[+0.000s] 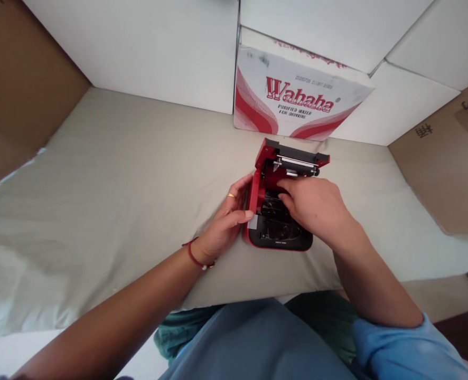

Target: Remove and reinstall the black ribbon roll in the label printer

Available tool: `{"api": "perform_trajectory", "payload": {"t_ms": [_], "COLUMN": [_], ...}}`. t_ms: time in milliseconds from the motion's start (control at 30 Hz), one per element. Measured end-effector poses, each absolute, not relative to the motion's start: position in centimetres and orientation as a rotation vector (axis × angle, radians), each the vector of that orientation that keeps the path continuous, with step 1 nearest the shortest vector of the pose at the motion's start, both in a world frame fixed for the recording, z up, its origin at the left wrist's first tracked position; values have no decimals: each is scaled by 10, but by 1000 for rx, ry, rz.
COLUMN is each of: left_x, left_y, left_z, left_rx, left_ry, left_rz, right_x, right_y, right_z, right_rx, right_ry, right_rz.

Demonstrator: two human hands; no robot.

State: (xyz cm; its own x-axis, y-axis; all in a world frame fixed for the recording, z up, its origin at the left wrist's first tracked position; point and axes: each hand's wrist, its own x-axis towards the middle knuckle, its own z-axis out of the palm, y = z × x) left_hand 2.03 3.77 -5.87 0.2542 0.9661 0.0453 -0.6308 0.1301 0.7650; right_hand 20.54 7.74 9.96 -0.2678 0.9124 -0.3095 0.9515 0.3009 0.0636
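A red and black label printer (285,241) sits on the cloth-covered surface with its lid (293,150) raised at the far side. A roller with metal parts shows on the underside of the lid. My left hand (226,221) steadies the printer's left side, thumb on the top edge and fingers along the outer wall. Into the open compartment reaches my right hand (317,206), with its fingers curled and pointing left. Whatever lies between those fingertips, if anything, is hidden. Dark inner parts of the compartment are partly visible below the hand.
Behind the printer stands a white and red Wahaha water carton (293,100) among white panels (158,47). Brown cardboard (24,89) borders the left side, and a brown box (451,163) the right. A wrinkled beige cloth (111,190) covers the surface.
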Motion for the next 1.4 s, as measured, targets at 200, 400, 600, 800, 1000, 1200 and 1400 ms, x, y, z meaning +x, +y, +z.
{"api": "perform_trajectory", "payload": {"t_ms": [200,400,600,800,1000,1200,1400], "left_x": [20,18,19,20,19,19,18], "left_y": [40,40,41,43,44,44,44], "left_z": [-63,-63,-56,-57,-58,-66,-69], "left_rx": [838,878,842,823,850,876,880], "left_ry": [549,560,557,560,545,535,515], "left_rz": [1251,1220,1243,1248,1232,1227,1221], "right_x": [181,228,248,210,186,190,199], "right_y": [86,58,54,73,76,78,74], "right_z": [101,116,117,98,107,102,98], "right_rx": [1490,1762,1698,1637,1602,1612,1607], "right_ry": [2140,2383,2568,2298,2094,2106,2123], "right_rz": [-150,-232,-361,-191,-156,-129,-118]}}
